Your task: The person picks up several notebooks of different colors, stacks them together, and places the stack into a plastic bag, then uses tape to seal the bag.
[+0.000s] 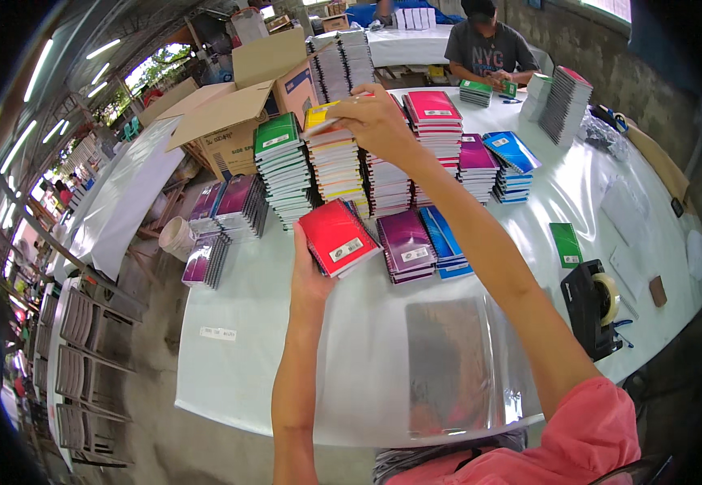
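The person's left forearm enters from the lower edge at about 6 o'clock and rises nearly straight toward 12 o'clock, bare to the wrist. The left hand point(312, 271) sits near the centre, palm up, fingers closed in a grip. The right arm comes in from 5 o'clock, a pink sleeve at the shoulder, and stretches long toward 11 o'clock, elbow almost straight. The right hand point(377, 121) is high in the view, knuckles up, fingertips pinched together.

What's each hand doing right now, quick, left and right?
Left hand: closed on a red notebook, held above the table.
Right hand: fingers pinching a yellow notebook atop a stack.
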A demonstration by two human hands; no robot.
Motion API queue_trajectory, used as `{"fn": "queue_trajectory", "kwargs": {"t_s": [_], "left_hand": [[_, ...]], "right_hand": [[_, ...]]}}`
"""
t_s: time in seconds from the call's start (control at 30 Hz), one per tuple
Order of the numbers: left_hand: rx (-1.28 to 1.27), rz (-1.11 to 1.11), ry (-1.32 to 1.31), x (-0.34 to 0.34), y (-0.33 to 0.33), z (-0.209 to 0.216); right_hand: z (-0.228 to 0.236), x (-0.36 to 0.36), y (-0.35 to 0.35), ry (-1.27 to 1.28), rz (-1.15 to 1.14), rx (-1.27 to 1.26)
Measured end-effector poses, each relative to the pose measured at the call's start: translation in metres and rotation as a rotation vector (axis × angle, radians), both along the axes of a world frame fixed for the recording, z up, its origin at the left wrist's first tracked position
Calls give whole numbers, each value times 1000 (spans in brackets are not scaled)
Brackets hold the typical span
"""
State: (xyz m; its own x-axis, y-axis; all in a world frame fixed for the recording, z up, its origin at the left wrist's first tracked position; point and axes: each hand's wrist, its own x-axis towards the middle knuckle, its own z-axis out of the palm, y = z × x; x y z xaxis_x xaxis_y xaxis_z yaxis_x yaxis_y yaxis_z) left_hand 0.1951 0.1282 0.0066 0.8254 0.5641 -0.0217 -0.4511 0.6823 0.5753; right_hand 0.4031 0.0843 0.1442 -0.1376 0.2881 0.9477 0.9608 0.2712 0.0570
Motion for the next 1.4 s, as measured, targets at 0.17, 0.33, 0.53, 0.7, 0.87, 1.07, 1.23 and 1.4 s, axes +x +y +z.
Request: {"fn": "queue_trajectory", "kwargs": {"t_s": [0.17, 0.33, 0.53, 0.7, 0.87, 1.07, 1.23, 1.4], "left_hand": [[-19, -22, 8, 0, -10, -2], [-104, -54, -122, -29, -19, 1], [9, 202, 42, -57, -20, 22], [23, 241, 139, -61, -9, 12], [2, 189, 68, -51, -3, -4], [-78, 104, -66, -49, -20, 8], [-93, 49, 32, -43, -44, -27], [-131, 36, 27, -41, -66, -40]], "right_hand": [[17, -18, -31, 345, 736, -692], [-32, -37, 17, 264, 897, -952], [-34, -39, 86, 225, 420, -327], [-28, -24, 101, -145, -289, -434], [-28, -20, 72, -182, -279, -287], [-79, -92, -68, -228, 24, -248], [-121, -71, -140, 234, 82, -538], [-208, -36, -165, -157, -522, -580]]}}
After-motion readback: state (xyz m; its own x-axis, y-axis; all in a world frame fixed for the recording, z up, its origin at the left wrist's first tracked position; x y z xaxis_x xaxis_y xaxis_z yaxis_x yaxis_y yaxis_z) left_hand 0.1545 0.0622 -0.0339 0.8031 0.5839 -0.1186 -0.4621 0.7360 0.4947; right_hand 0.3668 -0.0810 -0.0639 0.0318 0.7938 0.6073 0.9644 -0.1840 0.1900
